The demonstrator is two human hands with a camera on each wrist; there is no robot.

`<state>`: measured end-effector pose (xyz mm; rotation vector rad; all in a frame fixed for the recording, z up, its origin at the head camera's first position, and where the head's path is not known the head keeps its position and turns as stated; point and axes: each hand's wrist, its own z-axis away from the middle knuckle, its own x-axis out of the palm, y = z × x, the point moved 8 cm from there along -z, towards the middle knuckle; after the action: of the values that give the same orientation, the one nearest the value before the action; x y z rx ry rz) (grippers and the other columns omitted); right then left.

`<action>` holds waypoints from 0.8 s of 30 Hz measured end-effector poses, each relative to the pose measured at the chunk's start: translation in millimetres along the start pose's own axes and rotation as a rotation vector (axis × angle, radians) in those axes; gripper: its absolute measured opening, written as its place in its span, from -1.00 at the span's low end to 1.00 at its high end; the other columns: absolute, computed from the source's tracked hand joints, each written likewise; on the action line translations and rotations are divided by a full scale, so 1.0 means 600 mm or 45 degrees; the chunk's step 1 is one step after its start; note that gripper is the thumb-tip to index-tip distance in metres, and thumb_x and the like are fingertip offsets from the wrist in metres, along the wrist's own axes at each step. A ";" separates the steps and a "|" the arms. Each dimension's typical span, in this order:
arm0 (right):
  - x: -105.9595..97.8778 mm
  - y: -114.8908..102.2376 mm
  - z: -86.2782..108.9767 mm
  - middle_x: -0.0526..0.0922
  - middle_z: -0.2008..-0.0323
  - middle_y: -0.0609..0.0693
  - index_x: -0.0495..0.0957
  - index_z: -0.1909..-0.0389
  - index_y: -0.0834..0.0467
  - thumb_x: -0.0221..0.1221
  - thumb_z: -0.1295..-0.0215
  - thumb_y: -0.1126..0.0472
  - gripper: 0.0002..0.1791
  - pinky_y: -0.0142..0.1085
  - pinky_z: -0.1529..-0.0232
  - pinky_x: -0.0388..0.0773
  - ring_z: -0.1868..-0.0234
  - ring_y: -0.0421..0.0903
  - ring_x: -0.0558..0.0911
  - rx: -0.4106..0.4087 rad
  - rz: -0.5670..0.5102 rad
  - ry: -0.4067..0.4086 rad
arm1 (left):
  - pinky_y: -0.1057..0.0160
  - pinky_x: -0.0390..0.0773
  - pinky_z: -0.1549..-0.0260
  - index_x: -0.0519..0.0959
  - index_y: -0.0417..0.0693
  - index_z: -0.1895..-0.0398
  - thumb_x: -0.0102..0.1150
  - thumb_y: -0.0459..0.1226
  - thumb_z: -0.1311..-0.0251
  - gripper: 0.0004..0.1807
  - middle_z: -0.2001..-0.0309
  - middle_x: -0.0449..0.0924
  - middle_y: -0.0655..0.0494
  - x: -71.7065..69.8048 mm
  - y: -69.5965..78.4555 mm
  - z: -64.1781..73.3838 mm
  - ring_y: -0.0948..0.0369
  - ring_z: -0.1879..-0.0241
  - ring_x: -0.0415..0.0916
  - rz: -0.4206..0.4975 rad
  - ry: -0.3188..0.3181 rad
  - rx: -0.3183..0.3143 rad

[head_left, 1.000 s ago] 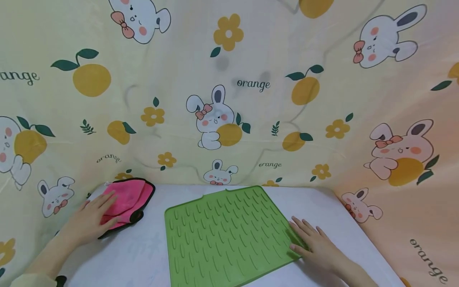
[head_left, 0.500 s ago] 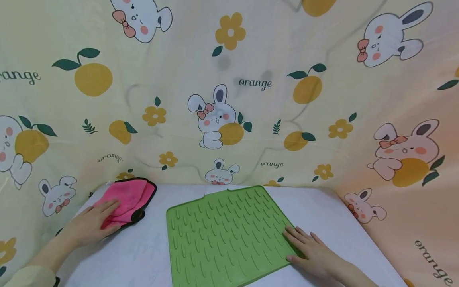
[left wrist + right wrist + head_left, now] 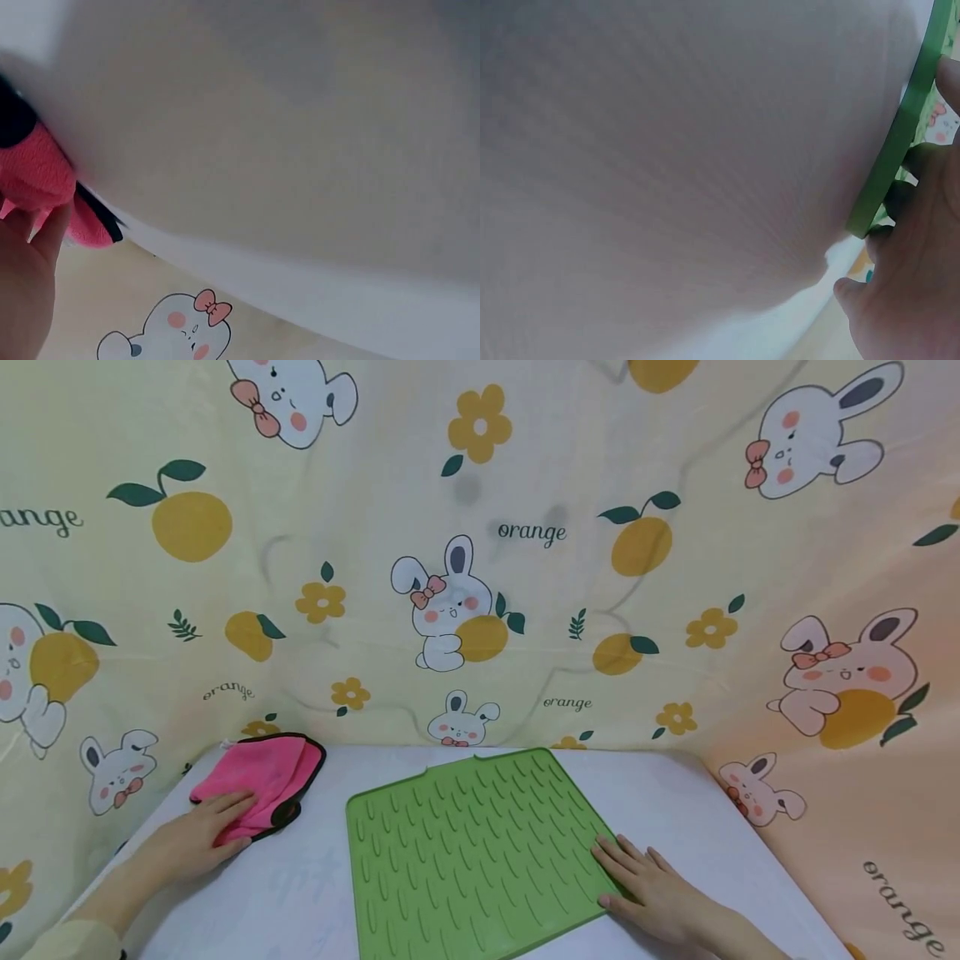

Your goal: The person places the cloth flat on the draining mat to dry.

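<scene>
A folded pink cloth (image 3: pixel 262 772) with black edging lies at the left of the white table. My left hand (image 3: pixel 187 843) rests on its near left part, fingers extended over the fabric. In the left wrist view the fingertips of this hand (image 3: pixel 26 289) touch the pink cloth (image 3: pixel 37 169). A green mat (image 3: pixel 465 852) with rows of raised ridges lies flat in the middle. On its right edge rests my right hand (image 3: pixel 660 889), fingers straight on the surface. The right wrist view shows the mat's green side edge (image 3: pixel 896 142) beside the right hand (image 3: pixel 915 262).
The white table (image 3: pixel 300 910) reaches back to a hanging backdrop (image 3: pixel 360 527) printed with rabbits, oranges and flowers. The backdrop also hangs along the right side of the table (image 3: pixel 847 810).
My left hand has slid back toward me over the cloth, uncovering more of it. The right hand has shifted slightly left on the mat's edge. The cloth and mat stay in place.
</scene>
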<state>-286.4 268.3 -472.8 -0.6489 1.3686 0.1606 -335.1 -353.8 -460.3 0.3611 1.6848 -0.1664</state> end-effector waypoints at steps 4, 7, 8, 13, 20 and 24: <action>-0.001 -0.001 0.000 0.18 -0.59 0.22 0.22 -0.59 0.20 0.02 -0.55 -0.27 -0.17 0.56 -0.35 -0.03 -0.56 0.41 0.07 -0.009 0.015 0.021 | -0.41 0.54 -0.06 0.51 -0.14 -0.41 0.38 -0.02 -0.28 -0.31 -0.38 0.42 -0.32 0.004 0.006 0.000 -0.35 -0.32 0.35 0.004 -0.011 0.014; 0.000 0.001 0.001 0.17 -0.59 0.21 0.22 -0.59 0.20 0.02 -0.55 -0.27 -0.17 0.56 -0.35 -0.04 -0.57 0.40 0.06 -0.007 0.019 0.029 | -0.41 0.53 -0.06 0.52 -0.11 -0.40 0.37 -0.05 -0.29 -0.34 -0.37 0.41 -0.32 0.008 0.007 -0.001 -0.34 -0.31 0.36 -0.001 -0.020 0.018; 0.001 0.001 0.001 0.17 -0.59 0.21 0.21 -0.59 0.19 0.02 -0.55 -0.27 -0.17 0.56 -0.35 -0.05 -0.57 0.40 0.06 -0.005 0.015 0.028 | -0.40 0.54 -0.06 0.53 -0.10 -0.39 0.37 -0.06 -0.29 -0.36 -0.36 0.41 -0.33 0.008 0.007 -0.001 -0.34 -0.30 0.37 -0.001 -0.018 0.025; 0.006 0.003 0.003 0.14 -0.60 0.20 0.20 -0.60 0.17 0.02 -0.54 -0.28 -0.17 0.56 -0.36 -0.09 -0.58 0.39 0.03 0.014 -0.005 0.001 | -0.36 0.59 -0.01 0.58 -0.07 -0.35 0.40 -0.10 -0.27 -0.41 -0.28 0.45 -0.32 0.007 0.012 0.000 -0.30 -0.22 0.43 -0.020 -0.014 0.044; 0.003 0.002 0.002 0.15 -0.61 0.18 0.21 -0.60 0.16 0.02 -0.54 -0.29 -0.17 0.56 -0.37 -0.10 -0.58 0.38 0.04 0.027 0.008 0.001 | -0.17 0.69 0.10 0.65 -0.06 -0.27 0.47 -0.21 -0.21 -0.47 -0.08 0.52 -0.19 -0.005 0.029 -0.005 -0.07 0.03 0.54 -0.063 0.070 0.109; 0.003 0.003 0.001 0.15 -0.61 0.17 0.21 -0.60 0.16 0.01 -0.54 -0.30 -0.17 0.56 -0.36 -0.10 -0.59 0.38 0.04 0.030 0.014 0.000 | -0.09 0.71 0.20 0.68 -0.08 -0.22 0.48 -0.23 -0.19 -0.50 -0.01 0.52 -0.14 -0.010 0.035 -0.007 -0.02 0.09 0.50 -0.080 0.109 0.129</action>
<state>-286.5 269.6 -475.3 -0.6218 1.3725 0.1530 -331.7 -333.6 -451.7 0.3957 1.7775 -0.2869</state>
